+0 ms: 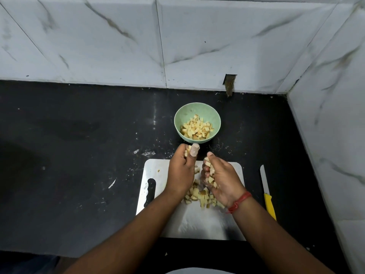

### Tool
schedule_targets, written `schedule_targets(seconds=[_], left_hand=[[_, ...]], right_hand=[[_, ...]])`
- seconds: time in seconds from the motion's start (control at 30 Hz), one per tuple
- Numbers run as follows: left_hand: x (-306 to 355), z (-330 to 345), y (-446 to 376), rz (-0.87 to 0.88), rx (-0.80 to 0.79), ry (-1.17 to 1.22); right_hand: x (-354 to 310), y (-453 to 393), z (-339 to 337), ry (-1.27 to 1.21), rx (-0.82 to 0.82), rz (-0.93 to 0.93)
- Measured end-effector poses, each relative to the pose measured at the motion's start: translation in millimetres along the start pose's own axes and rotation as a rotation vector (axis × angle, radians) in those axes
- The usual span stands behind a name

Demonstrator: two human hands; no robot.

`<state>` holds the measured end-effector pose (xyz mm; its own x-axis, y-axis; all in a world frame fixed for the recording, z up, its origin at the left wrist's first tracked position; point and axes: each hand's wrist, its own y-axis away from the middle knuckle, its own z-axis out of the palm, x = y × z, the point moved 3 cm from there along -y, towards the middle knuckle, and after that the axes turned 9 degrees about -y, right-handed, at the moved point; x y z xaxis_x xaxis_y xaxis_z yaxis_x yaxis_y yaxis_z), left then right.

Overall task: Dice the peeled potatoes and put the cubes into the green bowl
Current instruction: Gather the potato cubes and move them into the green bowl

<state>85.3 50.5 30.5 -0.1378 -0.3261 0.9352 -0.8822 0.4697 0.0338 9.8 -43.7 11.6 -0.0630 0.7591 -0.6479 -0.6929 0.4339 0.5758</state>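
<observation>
Both hands are cupped and loaded. The left hand [180, 169] has its fingers curled round a few potato cubes that peek out beside the thumb, and the right hand [221, 179] is curled round a bigger scoop of them. The two hands sit close together, not touching, with a narrow gap between.

Under and behind the palms, a loose heap of cubes [198, 195] lies on the metal cutting board [197, 222]. Just ahead of the fingertips stands the green bowl [197, 123], already holding a good layer of cubes, perhaps a third full.

I see no whole potato anywhere, so the cutting looks done; what is left seems to be carrying over these handfuls and then the heap.

The way forward to the bowl is short and open. Off to the right of the right hand a yellow-handled knife [266, 191] lies on the dark counter [79, 175], beside the board's edge, and the tiled wall [325, 135] closes in beyond it.
</observation>
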Motion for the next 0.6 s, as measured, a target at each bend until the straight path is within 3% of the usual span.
schedule_targets(seconds=[0.13, 0.33, 0.43, 0.6], left_hand=[[22.2, 3.4, -26.9, -0.030, 0.028, 0.156], [51.9, 10.6, -96.0, -0.020, 0.024, 0.076], [48.3, 12.5, -122.1, -0.127, -0.058, -0.079], [36.2, 10.6, -137.2, -0.233, -0.124, -0.159]], right_hand=[[-21.3, -17.6, 14.8, -0.109, -0.025, 0.055], [-92.1, -57.3, 64.3, -0.018, 0.024, -0.153], [-104.9, -88.8, 74.9, 0.130, 0.086, -0.227], [-108.0, -117.9, 73.6, 0.654, 0.150, -0.380]])
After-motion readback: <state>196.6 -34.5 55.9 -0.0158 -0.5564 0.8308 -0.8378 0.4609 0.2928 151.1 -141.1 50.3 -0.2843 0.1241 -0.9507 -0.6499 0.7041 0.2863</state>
